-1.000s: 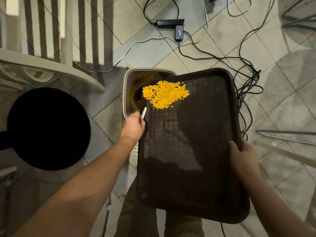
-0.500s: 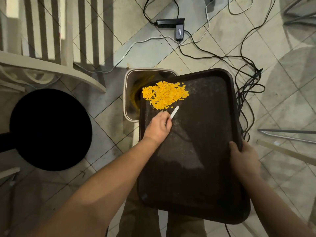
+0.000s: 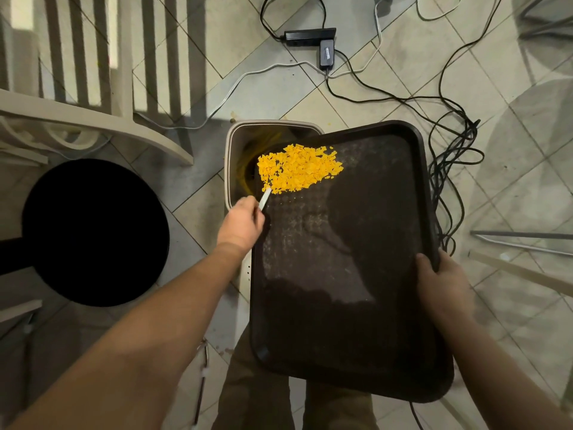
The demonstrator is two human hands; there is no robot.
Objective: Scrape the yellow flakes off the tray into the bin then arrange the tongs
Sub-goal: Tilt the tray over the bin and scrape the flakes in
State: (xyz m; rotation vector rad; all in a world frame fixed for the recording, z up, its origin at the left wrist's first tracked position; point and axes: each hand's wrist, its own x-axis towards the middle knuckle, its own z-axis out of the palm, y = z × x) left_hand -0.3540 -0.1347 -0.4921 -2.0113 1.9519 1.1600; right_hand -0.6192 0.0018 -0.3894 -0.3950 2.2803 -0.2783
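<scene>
Flakes (image 3: 299, 172) lie just beyond left hand (image 3: 241, 226) (gripping white scraper (image 3: 265, 199)).

Both forearms are bare to the frame edge, with no sleeves, watch or rings showing on the left hand (image 3: 241, 225) or the right hand (image 3: 441, 285). The legs wear plain olive-brown trousers (image 3: 257, 395) of a matte woven cloth.

A home-like room: pale tiled floor (image 3: 310, 97), white slatted chair (image 3: 93, 88) at upper left, power strip (image 3: 310, 35) and tangled cables (image 3: 446, 169) at upper right.
</scene>
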